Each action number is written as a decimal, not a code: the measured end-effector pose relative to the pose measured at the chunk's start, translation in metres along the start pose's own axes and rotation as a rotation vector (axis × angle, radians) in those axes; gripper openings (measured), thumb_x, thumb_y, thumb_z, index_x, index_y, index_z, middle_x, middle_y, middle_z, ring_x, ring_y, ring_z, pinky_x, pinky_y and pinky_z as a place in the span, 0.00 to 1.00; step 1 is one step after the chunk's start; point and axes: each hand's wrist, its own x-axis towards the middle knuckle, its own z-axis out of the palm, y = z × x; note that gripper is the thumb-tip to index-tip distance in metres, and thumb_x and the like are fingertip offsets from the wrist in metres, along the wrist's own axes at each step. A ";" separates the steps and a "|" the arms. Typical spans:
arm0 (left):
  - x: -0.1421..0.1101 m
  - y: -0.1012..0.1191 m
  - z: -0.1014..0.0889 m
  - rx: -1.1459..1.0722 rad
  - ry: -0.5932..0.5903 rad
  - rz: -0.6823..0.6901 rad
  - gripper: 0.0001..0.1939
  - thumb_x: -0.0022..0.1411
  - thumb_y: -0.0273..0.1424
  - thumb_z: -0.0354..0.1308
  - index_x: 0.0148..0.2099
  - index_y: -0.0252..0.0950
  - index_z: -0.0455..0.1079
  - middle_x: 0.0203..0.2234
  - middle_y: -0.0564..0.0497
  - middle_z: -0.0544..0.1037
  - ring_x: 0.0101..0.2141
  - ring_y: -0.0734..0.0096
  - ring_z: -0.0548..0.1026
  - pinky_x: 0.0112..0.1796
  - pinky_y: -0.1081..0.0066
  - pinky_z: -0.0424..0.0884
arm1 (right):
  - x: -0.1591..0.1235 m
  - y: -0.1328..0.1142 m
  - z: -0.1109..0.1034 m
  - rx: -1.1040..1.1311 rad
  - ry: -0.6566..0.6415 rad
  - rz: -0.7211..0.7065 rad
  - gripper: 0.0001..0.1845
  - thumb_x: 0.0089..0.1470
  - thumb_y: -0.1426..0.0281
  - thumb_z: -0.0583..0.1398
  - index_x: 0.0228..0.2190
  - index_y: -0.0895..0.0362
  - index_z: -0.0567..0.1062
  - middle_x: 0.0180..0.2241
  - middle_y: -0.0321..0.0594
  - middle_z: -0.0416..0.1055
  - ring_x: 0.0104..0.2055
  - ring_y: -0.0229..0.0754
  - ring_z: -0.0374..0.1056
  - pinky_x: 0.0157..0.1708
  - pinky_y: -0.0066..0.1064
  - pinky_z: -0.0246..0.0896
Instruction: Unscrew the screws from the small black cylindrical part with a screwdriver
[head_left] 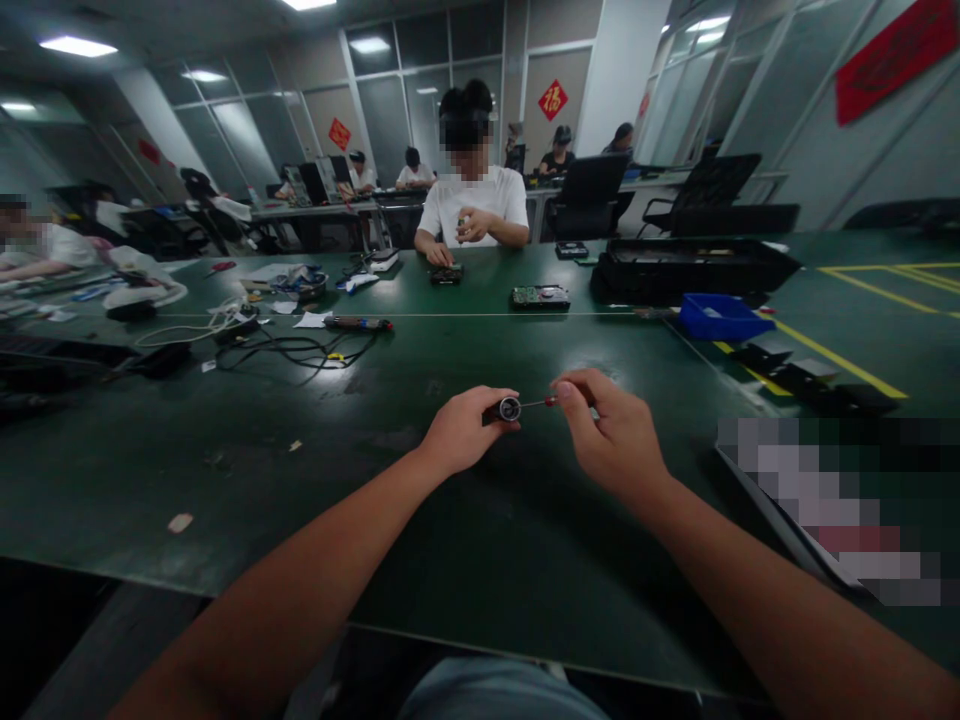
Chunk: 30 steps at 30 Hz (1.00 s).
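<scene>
My left hand [463, 432] grips a small dark cylindrical part [510, 408] with a pale metallic ring at its round end, which faces me. Its exact kind I cannot make out. In my right hand [609, 425] is a thin screwdriver [536, 403] with a red end on its handle, pinched between thumb and fingers. The slim shaft points left and its tip meets the right side of the ringed part. Both hands are held above the green table [450, 540], and my right fingers hide most of the screwdriver's handle.
Across the table a person [472, 200] handles small parts. Hard drives [540, 297], a black tray [690, 268] and a blue bin [724, 317] lie ahead and right. Black cables [292, 350] and an electric screwdriver [360, 323] lie left. A blurred-out flat object [825, 510] is near my right arm.
</scene>
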 end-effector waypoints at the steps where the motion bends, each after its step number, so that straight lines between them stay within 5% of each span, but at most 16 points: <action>1: 0.000 0.000 0.000 0.002 0.008 -0.002 0.19 0.61 0.32 0.66 0.55 0.41 0.74 0.46 0.50 0.79 0.45 0.64 0.77 0.47 0.65 0.71 | 0.000 0.000 0.001 0.048 0.018 0.019 0.11 0.65 0.62 0.54 0.41 0.53 0.74 0.31 0.39 0.77 0.30 0.42 0.72 0.31 0.35 0.62; 5: 0.000 -0.002 0.001 -0.003 0.035 -0.004 0.20 0.60 0.32 0.66 0.55 0.40 0.74 0.46 0.49 0.80 0.45 0.64 0.77 0.47 0.65 0.71 | 0.001 0.001 0.006 0.281 0.074 0.146 0.13 0.64 0.60 0.55 0.41 0.55 0.74 0.33 0.41 0.78 0.35 0.44 0.74 0.37 0.38 0.67; 15: 0.001 -0.001 0.000 0.006 0.006 0.014 0.20 0.61 0.32 0.65 0.55 0.41 0.73 0.46 0.49 0.79 0.45 0.64 0.76 0.46 0.64 0.71 | 0.012 0.031 0.017 0.699 0.153 0.480 0.17 0.62 0.54 0.55 0.33 0.54 0.72 0.27 0.38 0.71 0.28 0.41 0.70 0.31 0.37 0.70; 19: 0.000 -0.001 0.000 0.020 -0.009 -0.008 0.20 0.62 0.35 0.65 0.56 0.41 0.73 0.44 0.50 0.80 0.41 0.65 0.77 0.44 0.64 0.71 | 0.010 0.025 0.016 0.578 0.229 0.394 0.14 0.63 0.56 0.56 0.36 0.53 0.73 0.31 0.39 0.74 0.31 0.41 0.71 0.34 0.37 0.70; 30: 0.000 -0.001 0.001 0.024 0.009 -0.017 0.21 0.61 0.35 0.65 0.56 0.41 0.73 0.47 0.49 0.80 0.45 0.63 0.77 0.49 0.63 0.71 | 0.003 0.002 0.005 0.095 0.106 0.141 0.14 0.64 0.57 0.57 0.34 0.54 0.75 0.28 0.38 0.76 0.29 0.42 0.72 0.30 0.34 0.62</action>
